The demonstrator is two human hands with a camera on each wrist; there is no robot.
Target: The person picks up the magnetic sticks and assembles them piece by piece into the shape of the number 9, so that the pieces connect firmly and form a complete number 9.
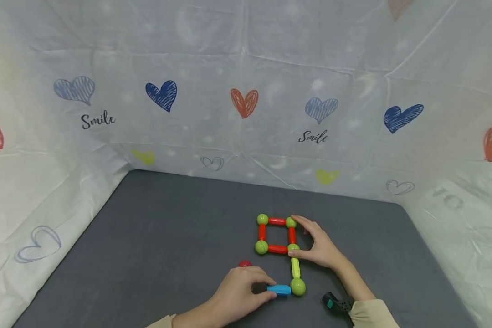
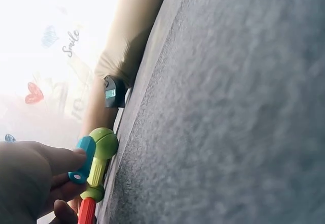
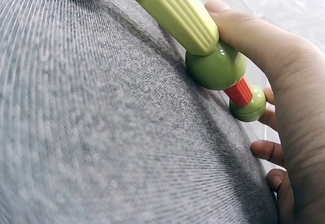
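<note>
My left hand (image 1: 242,289) pinches a blue rod (image 1: 279,289) between thumb and fingers, its far end right at a green ball (image 1: 298,286). In the left wrist view the blue rod (image 2: 84,158) overlaps the green ball (image 2: 104,141). That ball ends a yellow-green rod (image 1: 296,268) joined to a square of red rods (image 1: 277,249) and green balls (image 1: 261,247), all magnetic building pieces. My right hand (image 1: 320,246) holds the square's right side, thumb at the near corner ball and fingers at the far one. The right wrist view shows the thumb (image 3: 244,31) against the corner ball (image 3: 216,69).
A red ball (image 1: 244,263) shows partly behind the left hand. The grey table (image 1: 168,228) is bounded by a white sheet (image 1: 279,150) with printed hearts at the back and sides. A black device (image 1: 337,302) is strapped on the right wrist.
</note>
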